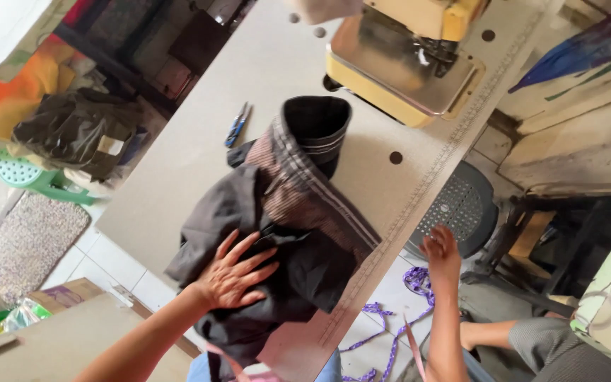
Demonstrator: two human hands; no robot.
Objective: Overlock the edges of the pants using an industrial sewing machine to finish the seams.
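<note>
A dark grey garment with a striped brown lining and a black cuff lies bunched on the beige sewing table. My left hand rests flat on it, fingers spread, pressing the cloth near the table's front edge. My right hand is off the table's edge, lowered toward the floor. Its fingers are curled just above a purple patterned ribbon. Whether it grips anything is hidden.
A yellow sewing machine stands at the far end of the table, and blue thread snips lie left of the garment. A grey plastic stool sits beside the table. A green stool, a black bag and a mat are on the left.
</note>
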